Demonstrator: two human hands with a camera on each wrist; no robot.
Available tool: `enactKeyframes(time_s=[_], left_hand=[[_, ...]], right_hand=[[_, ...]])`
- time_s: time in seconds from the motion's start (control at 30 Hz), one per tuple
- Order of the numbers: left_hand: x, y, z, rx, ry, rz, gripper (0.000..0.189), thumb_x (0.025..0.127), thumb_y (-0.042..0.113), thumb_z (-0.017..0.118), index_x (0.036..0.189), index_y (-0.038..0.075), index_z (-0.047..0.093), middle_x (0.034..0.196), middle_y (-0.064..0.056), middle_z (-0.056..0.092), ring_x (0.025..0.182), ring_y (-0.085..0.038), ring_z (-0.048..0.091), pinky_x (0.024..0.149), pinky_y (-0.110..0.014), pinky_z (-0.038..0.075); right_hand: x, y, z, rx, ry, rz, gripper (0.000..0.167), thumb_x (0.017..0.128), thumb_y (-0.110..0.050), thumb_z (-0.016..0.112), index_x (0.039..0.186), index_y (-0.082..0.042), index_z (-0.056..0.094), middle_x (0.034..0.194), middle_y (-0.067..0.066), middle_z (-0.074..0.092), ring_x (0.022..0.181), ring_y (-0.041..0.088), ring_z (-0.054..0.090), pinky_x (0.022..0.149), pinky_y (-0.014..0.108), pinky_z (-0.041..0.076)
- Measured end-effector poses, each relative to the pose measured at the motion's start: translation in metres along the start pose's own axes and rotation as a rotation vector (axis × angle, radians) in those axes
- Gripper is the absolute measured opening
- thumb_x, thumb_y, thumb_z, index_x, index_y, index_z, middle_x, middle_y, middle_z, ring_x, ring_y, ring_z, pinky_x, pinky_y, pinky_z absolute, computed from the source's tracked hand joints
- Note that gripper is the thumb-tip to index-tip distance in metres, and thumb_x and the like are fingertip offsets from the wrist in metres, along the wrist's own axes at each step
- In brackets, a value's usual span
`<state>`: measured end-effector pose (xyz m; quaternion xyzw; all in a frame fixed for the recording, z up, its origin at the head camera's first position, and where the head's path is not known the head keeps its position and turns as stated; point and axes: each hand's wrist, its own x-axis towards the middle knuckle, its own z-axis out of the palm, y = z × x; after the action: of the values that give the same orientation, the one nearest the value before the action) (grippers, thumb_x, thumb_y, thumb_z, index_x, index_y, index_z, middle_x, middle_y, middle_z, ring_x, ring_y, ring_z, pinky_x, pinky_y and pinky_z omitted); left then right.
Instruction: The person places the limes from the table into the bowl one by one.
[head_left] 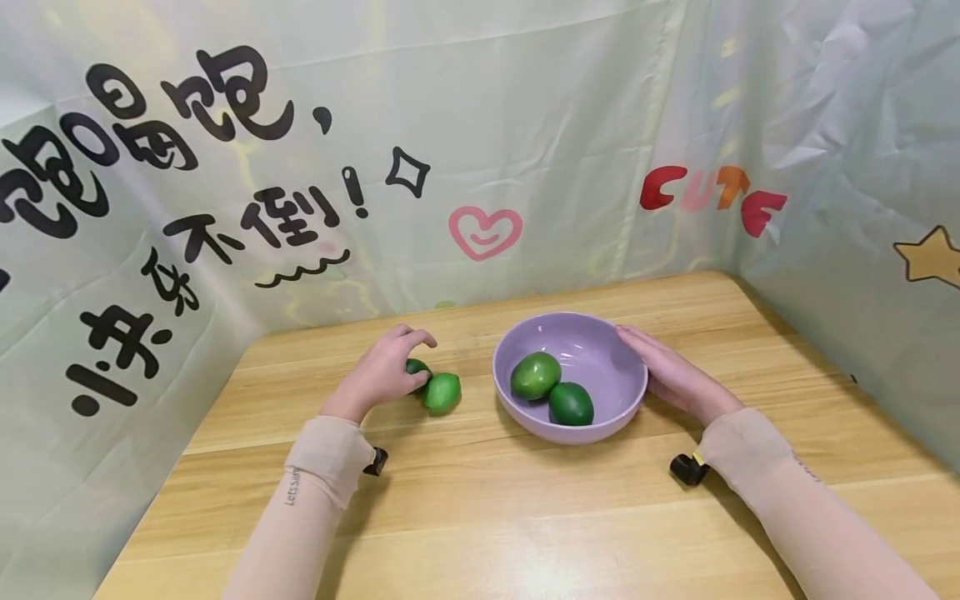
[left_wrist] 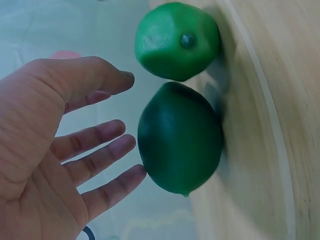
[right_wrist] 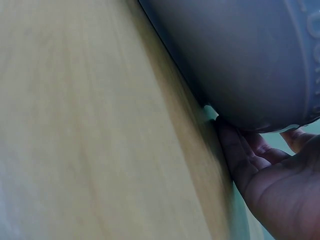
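My left hand point(head_left: 382, 372) reaches over a dark green lime point(head_left: 417, 367), its fingers spread and loosely bent. In the left wrist view a gap separates the thumb from that lime point(left_wrist: 180, 140), while one fingertip comes up to its edge. Beside it lies a brighter green lime point(head_left: 442, 392), stem end showing in the left wrist view. A purple bowl point(head_left: 603, 360) holds a mottled green fruit point(head_left: 536, 376) and a dark green lime point(head_left: 572, 405). My right hand point(head_left: 681, 377) rests against the bowl's right side, fingers extended along its wall point(right_wrist: 240, 60).
All of this stands on a light wooden table point(head_left: 465, 508). A printed cloth point(head_left: 525, 142) hangs behind the table and along its sides. Small black wrist cameras point(head_left: 688, 470) stick out from both sleeves, close above the tabletop.
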<state>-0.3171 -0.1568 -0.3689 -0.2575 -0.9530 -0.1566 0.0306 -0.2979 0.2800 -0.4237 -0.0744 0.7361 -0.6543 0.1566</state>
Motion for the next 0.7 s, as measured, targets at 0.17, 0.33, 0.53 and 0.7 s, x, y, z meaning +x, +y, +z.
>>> enactKeyframes(time_s=[0.17, 0.33, 0.53, 0.7], left_hand=[[-0.003, -0.005, 0.0, -0.004, 0.0, -0.004, 0.041, 0.094, 0.012, 0.079, 0.134, 0.013, 0.068, 0.131, -0.016, 0.064, 0.112, -0.035, 0.066, 0.097, -0.053, 0.056], [-0.005, -0.008, 0.0, -0.012, -0.013, -0.017, 0.04, 0.094, 0.012, 0.079, 0.133, 0.012, 0.068, 0.131, -0.016, 0.064, 0.114, -0.037, 0.066, 0.098, -0.054, 0.056], [-0.005, -0.013, 0.002, -0.003, -0.03, -0.049, 0.039, 0.094, 0.014, 0.08, 0.131, 0.013, 0.069, 0.13, -0.016, 0.064, 0.112, -0.035, 0.065, 0.097, -0.054, 0.056], [-0.007, -0.017, 0.002, -0.005, -0.04, -0.053, 0.041, 0.091, 0.013, 0.081, 0.13, 0.012, 0.07, 0.132, -0.02, 0.064, 0.114, -0.036, 0.065, 0.098, -0.055, 0.056]], right_hand=[[0.0, 0.0, 0.0, -0.001, 0.001, 0.005, 0.085, 0.116, -0.049, 0.034, 0.169, 0.002, -0.009, 0.176, 0.025, -0.019, 0.164, 0.051, -0.011, 0.131, 0.065, 0.001], [0.0, 0.0, 0.0, -0.004, -0.006, -0.001, 0.083, 0.116, -0.049, 0.033, 0.169, 0.002, -0.007, 0.177, 0.026, -0.014, 0.164, 0.052, -0.004, 0.131, 0.065, 0.003], [0.0, 0.0, -0.001, -0.011, -0.013, -0.011, 0.083, 0.116, -0.05, 0.032, 0.169, 0.002, -0.006, 0.177, 0.028, -0.009, 0.164, 0.053, 0.0, 0.131, 0.066, 0.005], [0.001, 0.001, -0.001, -0.012, -0.015, -0.019, 0.082, 0.116, -0.049, 0.032, 0.17, 0.002, -0.003, 0.178, 0.029, -0.005, 0.164, 0.053, 0.004, 0.131, 0.066, 0.007]])
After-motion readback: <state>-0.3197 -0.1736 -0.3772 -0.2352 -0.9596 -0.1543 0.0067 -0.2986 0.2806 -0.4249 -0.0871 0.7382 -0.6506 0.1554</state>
